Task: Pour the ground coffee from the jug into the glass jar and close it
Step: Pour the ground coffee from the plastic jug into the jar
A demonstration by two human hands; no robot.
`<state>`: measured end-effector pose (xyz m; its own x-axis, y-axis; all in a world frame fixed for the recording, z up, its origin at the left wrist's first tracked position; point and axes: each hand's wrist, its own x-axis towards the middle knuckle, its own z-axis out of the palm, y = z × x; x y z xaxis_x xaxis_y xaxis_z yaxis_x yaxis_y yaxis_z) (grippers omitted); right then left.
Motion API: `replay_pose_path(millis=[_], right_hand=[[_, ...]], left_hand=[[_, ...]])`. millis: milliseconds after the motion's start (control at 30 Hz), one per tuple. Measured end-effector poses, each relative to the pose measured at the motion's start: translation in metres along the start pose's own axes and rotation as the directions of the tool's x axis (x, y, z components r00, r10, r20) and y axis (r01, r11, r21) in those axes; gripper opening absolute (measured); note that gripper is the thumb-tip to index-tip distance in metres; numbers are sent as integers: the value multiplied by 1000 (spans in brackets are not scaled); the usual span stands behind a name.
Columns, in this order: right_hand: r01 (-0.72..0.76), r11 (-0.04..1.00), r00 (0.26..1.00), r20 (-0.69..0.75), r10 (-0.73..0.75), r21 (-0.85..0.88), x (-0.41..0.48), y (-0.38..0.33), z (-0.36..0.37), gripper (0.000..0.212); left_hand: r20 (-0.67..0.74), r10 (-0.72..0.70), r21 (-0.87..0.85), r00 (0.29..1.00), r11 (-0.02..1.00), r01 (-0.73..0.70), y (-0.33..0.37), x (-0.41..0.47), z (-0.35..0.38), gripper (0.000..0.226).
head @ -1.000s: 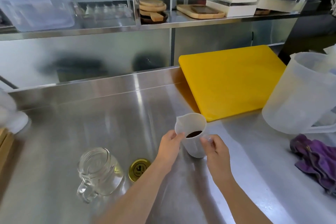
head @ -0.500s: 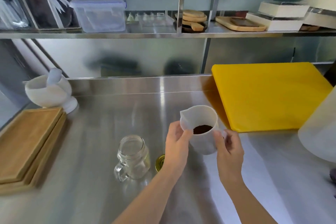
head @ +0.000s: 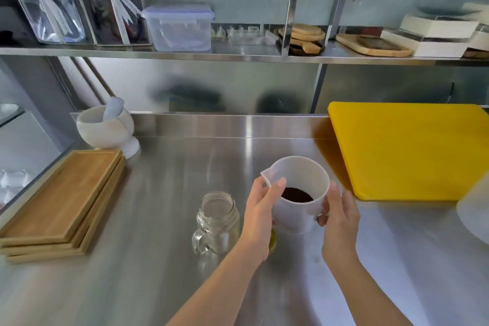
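Observation:
A small white plastic jug (head: 296,216) with dark ground coffee (head: 297,194) in its bottom is held upright a little above the steel counter. My left hand (head: 260,209) grips its left side below the spout, and my right hand (head: 337,216) grips its right side at the handle. An empty clear glass jar (head: 217,221) with a handle stands open on the counter just left of my left hand. Its gold lid (head: 272,242) lies behind my left wrist, mostly hidden.
A yellow cutting board (head: 407,151) leans at the back right. A stack of wooden boards (head: 66,201) lies at the left, with a white mortar and pestle (head: 108,127) behind it. A large translucent pitcher (head: 473,212) sits at the right edge. A shelf (head: 238,53) runs overhead.
The view has swung left and up, bringing the wooden boards and mortar into sight. Both hands have lifted the jug slightly, and it now sits nearer the jar.

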<state>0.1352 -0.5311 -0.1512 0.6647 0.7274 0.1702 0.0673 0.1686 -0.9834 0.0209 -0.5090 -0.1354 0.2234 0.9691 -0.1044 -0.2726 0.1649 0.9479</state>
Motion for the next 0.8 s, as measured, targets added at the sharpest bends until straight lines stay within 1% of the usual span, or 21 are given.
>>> replay_pose_path(millis=[67, 133, 233, 333, 400, 433, 467, 533, 567, 667, 700, 800], right_hand=[[-2, 1000, 1000, 13, 3, -16, -1, -4, 3, 10], [19, 999, 1000, 5, -19, -45, -1, -7, 5, 14], [49, 996, 999, -14, -50, -76, -2, -10, 7, 19], [79, 991, 997, 4, -79, -106, -3, -14, 10, 23], [88, 990, 996, 16, -87, -107, -4, -16, 13, 24], [87, 991, 996, 23, -85, -105, -4, -17, 14, 23], [84, 991, 996, 32, -81, -104, -4, -17, 16, 22], [78, 992, 996, 49, -74, -100, -4, -16, 19, 22], [77, 992, 996, 56, -72, -101, -3, -15, 20, 22], [71, 991, 995, 76, -63, -110, -4, -14, 24, 22], [69, 991, 995, 84, -59, -112, -5, -14, 26, 23], [60, 989, 992, 114, -45, -133, -6, -12, 30, 22]], left_hand=[[-25, -23, -12, 999, 1000, 22, 0, -3, -2, 47], [1, -59, -19, 998, 998, 59, 0, -7, -5, 41], [21, -41, -9, 999, 999, 41, 4, -11, -14, 43], [-22, 72, 42, 997, 997, -71, 7, -13, -29, 42], [-90, 166, 78, 982, 984, -160, 10, -16, -41, 31], [-134, 206, 116, 969, 975, -191, 11, -18, -48, 25], [-173, 244, 175, 954, 961, -214, 10, -19, -57, 24], [-201, 299, 317, 933, 921, -227, 4, -20, -77, 38], [-198, 289, 372, 937, 906, -201, 1, -20, -86, 49], [-246, 224, 585, 943, 810, -40, -5, -16, -107, 93], [-267, 210, 631, 941, 776, 6, -8, -13, -112, 102], [-275, 144, 741, 951, 661, 114, -19, -5, -118, 115]])
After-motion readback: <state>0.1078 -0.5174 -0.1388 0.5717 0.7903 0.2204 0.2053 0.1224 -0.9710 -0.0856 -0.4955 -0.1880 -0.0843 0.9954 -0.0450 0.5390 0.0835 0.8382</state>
